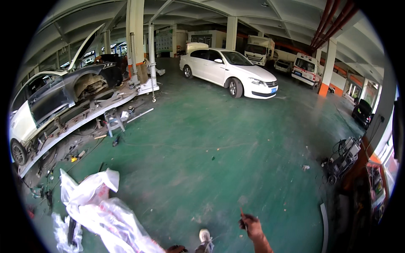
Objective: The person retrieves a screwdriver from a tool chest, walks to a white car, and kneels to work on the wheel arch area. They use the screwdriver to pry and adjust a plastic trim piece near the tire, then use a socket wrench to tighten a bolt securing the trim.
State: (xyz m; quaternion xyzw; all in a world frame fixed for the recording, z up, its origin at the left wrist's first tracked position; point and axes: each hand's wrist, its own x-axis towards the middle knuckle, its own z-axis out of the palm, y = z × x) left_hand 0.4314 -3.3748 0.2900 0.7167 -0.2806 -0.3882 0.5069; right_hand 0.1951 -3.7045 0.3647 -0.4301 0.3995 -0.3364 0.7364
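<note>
My right hand (pixel 252 225) is closed around a thin, reddish stick-like thing (pixel 241 210) that points up from the fingers. What kind of thing it is, I cannot make out. Only a dark part of my left hand (pixel 177 248) shows at the lower edge, with its fingers mostly hidden. Close beside it, a crumpled sheet of clear plastic wrapping (pixel 105 213) with faint red marks stretches up to the left. Something long and dark (pixel 71 232) shows along the plastic's left side. Whether my left hand grips the wrapping cannot be told.
My shoe (pixel 204 235) is on the green floor (pixel 194 168). Left, a partly dismantled car (pixel 50 92) sits on a repair platform (pixel 80 122), with tools and debris scattered around. Ahead stands a white sedan (pixel 230 69). A wheeled machine with cables (pixel 344 158) is at the right.
</note>
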